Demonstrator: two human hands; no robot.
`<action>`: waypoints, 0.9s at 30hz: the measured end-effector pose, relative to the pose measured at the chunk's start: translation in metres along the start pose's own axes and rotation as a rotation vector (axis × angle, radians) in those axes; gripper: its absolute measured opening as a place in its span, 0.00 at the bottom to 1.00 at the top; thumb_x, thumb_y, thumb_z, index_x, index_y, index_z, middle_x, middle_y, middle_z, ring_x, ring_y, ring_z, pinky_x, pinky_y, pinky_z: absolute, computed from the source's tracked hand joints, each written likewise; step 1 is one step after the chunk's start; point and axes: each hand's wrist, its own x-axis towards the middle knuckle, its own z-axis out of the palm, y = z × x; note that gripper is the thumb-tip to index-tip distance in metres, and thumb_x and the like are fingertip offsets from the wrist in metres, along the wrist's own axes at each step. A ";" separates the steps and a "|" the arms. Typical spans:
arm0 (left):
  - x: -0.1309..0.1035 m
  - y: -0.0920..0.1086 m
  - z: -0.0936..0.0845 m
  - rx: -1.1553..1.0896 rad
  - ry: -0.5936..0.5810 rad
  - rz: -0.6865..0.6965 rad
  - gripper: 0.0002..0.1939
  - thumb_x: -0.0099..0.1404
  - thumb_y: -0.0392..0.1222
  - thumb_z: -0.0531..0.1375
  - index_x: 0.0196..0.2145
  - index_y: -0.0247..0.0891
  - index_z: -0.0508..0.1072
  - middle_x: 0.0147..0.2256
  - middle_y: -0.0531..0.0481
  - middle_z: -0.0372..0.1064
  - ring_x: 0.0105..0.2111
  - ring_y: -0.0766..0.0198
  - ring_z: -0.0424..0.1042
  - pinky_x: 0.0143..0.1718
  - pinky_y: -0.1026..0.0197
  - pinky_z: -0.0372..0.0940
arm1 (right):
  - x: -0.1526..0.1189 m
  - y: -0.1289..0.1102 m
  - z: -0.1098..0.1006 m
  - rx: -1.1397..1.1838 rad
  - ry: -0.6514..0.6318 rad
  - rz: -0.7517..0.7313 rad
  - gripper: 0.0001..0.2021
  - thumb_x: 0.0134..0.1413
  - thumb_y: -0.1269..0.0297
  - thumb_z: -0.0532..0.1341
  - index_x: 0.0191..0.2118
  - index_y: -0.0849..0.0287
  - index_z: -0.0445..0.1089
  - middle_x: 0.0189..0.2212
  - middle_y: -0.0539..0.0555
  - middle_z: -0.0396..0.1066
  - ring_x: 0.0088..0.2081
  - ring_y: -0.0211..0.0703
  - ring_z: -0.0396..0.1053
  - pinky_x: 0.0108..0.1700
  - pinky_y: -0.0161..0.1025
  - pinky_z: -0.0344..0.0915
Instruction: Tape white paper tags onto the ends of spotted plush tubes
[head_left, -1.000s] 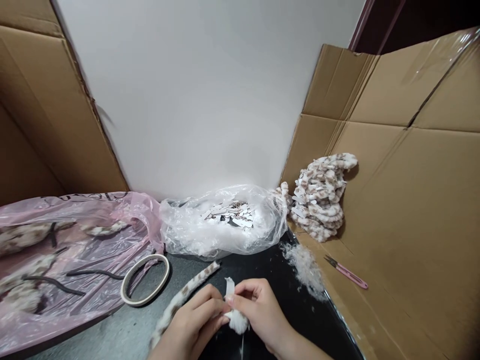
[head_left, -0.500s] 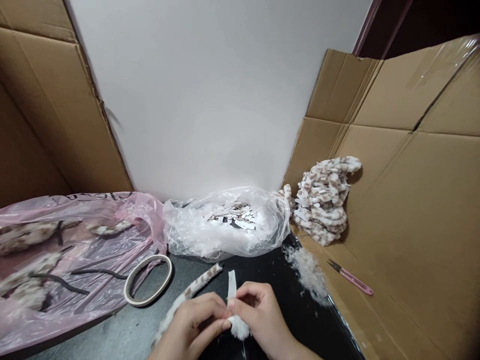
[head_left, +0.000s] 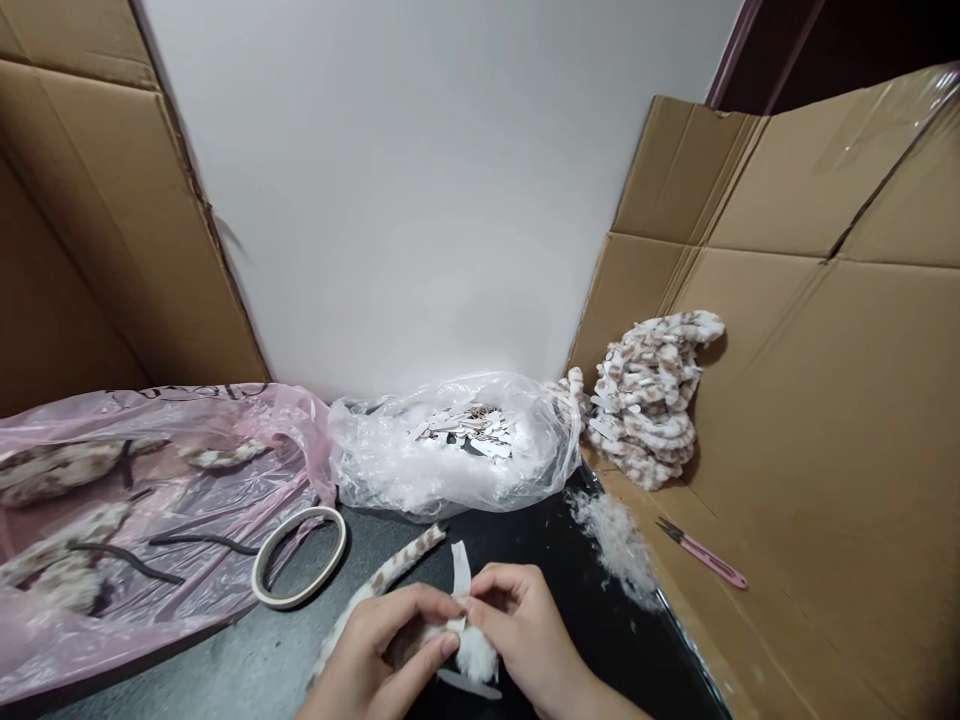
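Together, my left hand (head_left: 397, 640) and my right hand (head_left: 521, 625) pinch at a narrow white strip (head_left: 460, 567), whose free end stands up beyond the fingertips. Between the hands, just below the fingertips, sits a tuft of white fluff (head_left: 477, 656). A flat, pale pointed piece (head_left: 469, 685) shows under the fluff; I cannot tell what it is or whether it is joined to it. Behind my left hand lies a plush tube (head_left: 405, 557), white with brown spots, its near part covered by the hand. The fingers hide where the strip meets the fluff.
A tape roll (head_left: 262, 580) lies to the left, beside a pink plastic bag (head_left: 225, 590) with plush pieces and dark rods. A clear bag (head_left: 375, 470) holds white fluff and paper tags. On the right are loose fluff (head_left: 619, 545), pink-handled snips (head_left: 712, 562) and a plush pile (head_left: 649, 400).
The strip's upper end has tilted slightly left, and a lower bit of it now shows at my fingertips. The pale pointed piece has come into view under the fluff.
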 end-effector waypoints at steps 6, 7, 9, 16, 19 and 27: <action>0.002 -0.001 -0.002 0.074 -0.070 0.033 0.07 0.64 0.43 0.58 0.30 0.41 0.71 0.23 0.53 0.69 0.21 0.66 0.67 0.22 0.67 0.61 | 0.001 -0.005 0.001 0.001 -0.016 0.044 0.08 0.36 0.64 0.70 0.20 0.64 0.74 0.20 0.50 0.67 0.24 0.35 0.62 0.27 0.32 0.56; 0.002 -0.001 -0.002 0.067 -0.094 0.042 0.06 0.65 0.42 0.57 0.31 0.41 0.72 0.24 0.53 0.71 0.22 0.66 0.68 0.24 0.67 0.61 | 0.001 -0.006 0.001 0.006 -0.020 0.051 0.09 0.36 0.64 0.70 0.20 0.64 0.74 0.19 0.50 0.67 0.24 0.35 0.61 0.27 0.32 0.56; 0.003 -0.002 -0.003 0.058 -0.125 0.057 0.06 0.67 0.40 0.56 0.33 0.41 0.72 0.26 0.52 0.72 0.23 0.66 0.69 0.25 0.67 0.62 | 0.001 -0.008 0.001 0.022 -0.022 0.069 0.10 0.35 0.63 0.71 0.19 0.64 0.74 0.18 0.50 0.67 0.23 0.34 0.60 0.26 0.32 0.55; 0.002 -0.003 -0.004 0.055 -0.160 0.215 0.07 0.67 0.34 0.56 0.41 0.39 0.72 0.34 0.49 0.73 0.31 0.67 0.73 0.32 0.70 0.65 | 0.000 -0.013 0.001 0.090 0.017 0.179 0.14 0.30 0.58 0.73 0.20 0.64 0.74 0.16 0.48 0.67 0.20 0.32 0.58 0.24 0.32 0.53; 0.004 0.000 -0.006 0.072 -0.178 0.234 0.07 0.68 0.33 0.55 0.41 0.38 0.72 0.34 0.48 0.72 0.33 0.67 0.72 0.34 0.69 0.65 | -0.001 -0.016 0.000 0.104 0.004 0.204 0.15 0.28 0.57 0.74 0.20 0.64 0.74 0.16 0.48 0.67 0.20 0.31 0.57 0.24 0.32 0.52; 0.009 0.009 -0.005 0.092 -0.190 0.115 0.07 0.69 0.35 0.52 0.34 0.37 0.68 0.31 0.50 0.68 0.32 0.65 0.68 0.35 0.64 0.63 | -0.001 -0.018 -0.001 0.096 -0.022 0.135 0.13 0.31 0.58 0.73 0.20 0.62 0.73 0.18 0.48 0.68 0.21 0.33 0.60 0.26 0.33 0.56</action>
